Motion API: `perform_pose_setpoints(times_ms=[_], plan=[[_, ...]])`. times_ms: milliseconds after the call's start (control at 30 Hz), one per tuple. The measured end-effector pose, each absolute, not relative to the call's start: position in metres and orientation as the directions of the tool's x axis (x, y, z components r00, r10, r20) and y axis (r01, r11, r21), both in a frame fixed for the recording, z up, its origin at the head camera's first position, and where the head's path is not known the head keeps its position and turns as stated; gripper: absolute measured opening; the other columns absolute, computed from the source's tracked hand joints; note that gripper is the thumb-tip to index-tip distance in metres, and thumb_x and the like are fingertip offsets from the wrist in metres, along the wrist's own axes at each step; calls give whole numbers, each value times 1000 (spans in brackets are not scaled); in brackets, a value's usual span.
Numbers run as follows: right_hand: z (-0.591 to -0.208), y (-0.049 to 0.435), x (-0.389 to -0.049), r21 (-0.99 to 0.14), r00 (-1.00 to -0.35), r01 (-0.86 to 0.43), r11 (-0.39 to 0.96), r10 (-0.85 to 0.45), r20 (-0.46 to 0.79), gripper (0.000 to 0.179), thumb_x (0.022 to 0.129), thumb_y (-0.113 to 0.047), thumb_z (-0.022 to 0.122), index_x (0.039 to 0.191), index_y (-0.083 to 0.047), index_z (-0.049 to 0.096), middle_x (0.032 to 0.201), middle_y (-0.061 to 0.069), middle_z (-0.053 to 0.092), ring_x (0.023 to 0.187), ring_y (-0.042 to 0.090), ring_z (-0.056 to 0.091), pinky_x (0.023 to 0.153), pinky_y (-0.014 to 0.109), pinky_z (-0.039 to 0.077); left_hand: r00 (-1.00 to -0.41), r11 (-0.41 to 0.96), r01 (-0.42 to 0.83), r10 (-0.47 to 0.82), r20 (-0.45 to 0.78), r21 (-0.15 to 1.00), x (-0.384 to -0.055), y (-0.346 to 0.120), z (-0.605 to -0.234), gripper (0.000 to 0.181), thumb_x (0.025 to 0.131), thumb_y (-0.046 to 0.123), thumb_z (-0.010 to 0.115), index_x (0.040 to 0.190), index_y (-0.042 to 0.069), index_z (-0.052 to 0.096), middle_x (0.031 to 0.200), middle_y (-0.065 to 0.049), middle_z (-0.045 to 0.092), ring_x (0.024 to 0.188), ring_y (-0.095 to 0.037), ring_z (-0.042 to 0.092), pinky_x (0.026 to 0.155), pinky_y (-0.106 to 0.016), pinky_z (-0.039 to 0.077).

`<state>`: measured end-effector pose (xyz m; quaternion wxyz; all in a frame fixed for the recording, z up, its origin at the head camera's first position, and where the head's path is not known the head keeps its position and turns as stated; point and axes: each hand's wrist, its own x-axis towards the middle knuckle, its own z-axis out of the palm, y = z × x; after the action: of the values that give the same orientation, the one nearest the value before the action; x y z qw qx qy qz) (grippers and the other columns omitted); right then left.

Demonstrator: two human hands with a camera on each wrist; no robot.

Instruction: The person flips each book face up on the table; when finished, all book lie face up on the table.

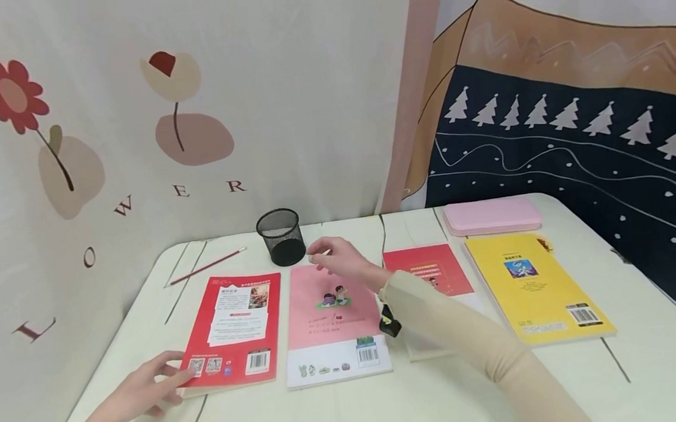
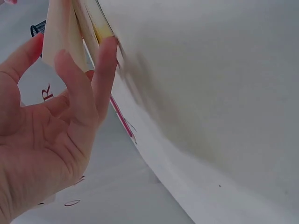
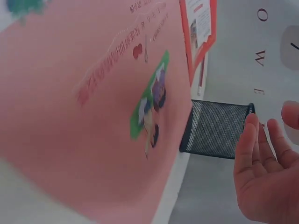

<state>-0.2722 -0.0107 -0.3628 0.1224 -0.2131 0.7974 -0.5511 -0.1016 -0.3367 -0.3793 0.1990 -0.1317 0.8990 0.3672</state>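
In the head view, my left hand (image 1: 146, 387) holds the lower left corner of a red book (image 1: 245, 356), thumb over the cover. The left wrist view shows the book's cream page edges (image 2: 60, 32) between thumb and fingers. My right hand (image 1: 343, 258) hangs over the top end of a pink book (image 1: 332, 319), fingers loosely bent and holding nothing. Just left of it stands a black mesh pen holder (image 1: 282, 236); in the right wrist view the fingertips overlap the rim of the mesh holder (image 3: 215, 128).
A red pencil (image 1: 208, 266) lies behind the red book. On the right are a red-and-white book (image 1: 429, 267), partly behind my right sleeve, a yellow book (image 1: 537, 290) and a pink case (image 1: 492, 215). Printed curtains (image 1: 286, 99) hang along the back edge of the table (image 1: 405, 405).
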Motion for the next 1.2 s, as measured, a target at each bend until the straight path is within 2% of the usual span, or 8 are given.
perform_pose_setpoints(times_ms=[267, 467, 733, 900, 1100, 1200], plan=[[-376, -48, -276, -934, -877, -182, 308, -480, 13, 20, 85, -16, 58, 102, -6, 60, 89, -3, 58, 82, 20, 59, 68, 25, 46, -876, 669, -407, -94, -473, 622, -100, -334, -379, 78, 79, 43, 61, 126, -7, 26, 97, -12, 50, 68, -20, 60, 63, -34, 52], [-375, -68, -271, -912, -885, -220, 345, -463, 38, 17, 84, -17, 59, 98, -9, 62, 88, -4, 58, 77, 11, 54, 66, 22, 46, -891, 650, -380, -66, -450, 658, -100, -333, -380, 75, 80, 39, 61, 127, -7, 25, 98, -13, 50, 68, -22, 60, 63, -35, 52], [-395, -88, -271, -942, -932, -34, 335, -350, -91, 18, 83, -20, 60, 100, -13, 62, 90, -5, 57, 74, 16, 54, 59, 27, 48, -899, 664, -371, -83, -429, 650, -100, -334, -383, 74, 78, 38, 64, 125, -7, 29, 95, -12, 51, 68, -21, 61, 64, -34, 52], [-402, -101, -270, -927, -951, -10, 375, -291, -108, 22, 83, -19, 60, 104, -14, 61, 99, -2, 58, 78, 12, 52, 64, 25, 46, -910, 656, -364, -98, -403, 662, -100, -333, -384, 74, 75, 36, 68, 123, -7, 31, 94, -13, 51, 69, -22, 62, 65, -34, 52], [-401, -115, -263, -896, -947, -17, 444, -294, -127, 35, 82, -20, 61, 116, -13, 56, 111, 1, 55, 92, 13, 48, 73, 26, 45, -900, 644, -393, -124, -418, 656, -98, -335, -385, 76, 74, 35, 69, 122, -10, 31, 94, -13, 52, 70, -23, 62, 66, -34, 52], [-404, -119, -264, -872, -946, -28, 488, -294, -134, 42, 81, -23, 62, 121, -15, 52, 115, 0, 53, 94, 12, 46, 78, 27, 43, -897, 639, -401, -129, -423, 656, -97, -336, -385, 76, 74, 34, 69, 121, -12, 32, 94, -12, 53, 70, -23, 62, 66, -34, 52]])
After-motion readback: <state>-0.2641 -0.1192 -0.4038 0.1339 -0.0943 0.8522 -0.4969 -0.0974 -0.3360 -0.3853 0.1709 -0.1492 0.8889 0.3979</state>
